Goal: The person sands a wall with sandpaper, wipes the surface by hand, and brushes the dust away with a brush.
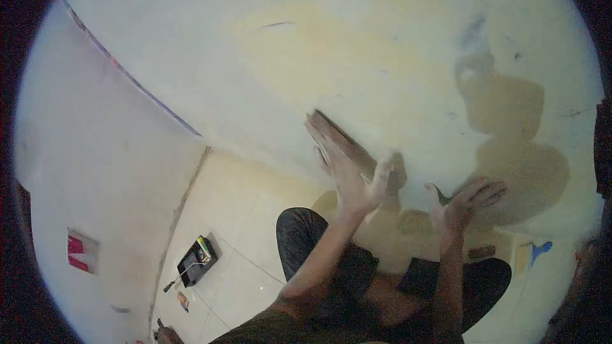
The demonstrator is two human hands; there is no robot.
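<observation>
My left hand (349,181) reaches up to the pale wall (395,57), its fingers stretched out together and its thumb apart. A narrow dark band runs along the fingers' right side; whether it is shadow or a thin thing under the palm, I cannot tell. Farther right, my right hand (466,207) is lifted close to the wall, fingers extended and thumb spread, with nothing visible in it. Yellowish patches and small dark marks show on the wall above both hands. Shadows fall across it on the right.
My bent legs (363,274) are folded on the tiled floor (245,274). At left lies a black paint tray (197,260) with a roller across it. A small brown block (482,252) and a blue-handled tool (540,251) lie at right. A side wall (115,172) meets the floor at left.
</observation>
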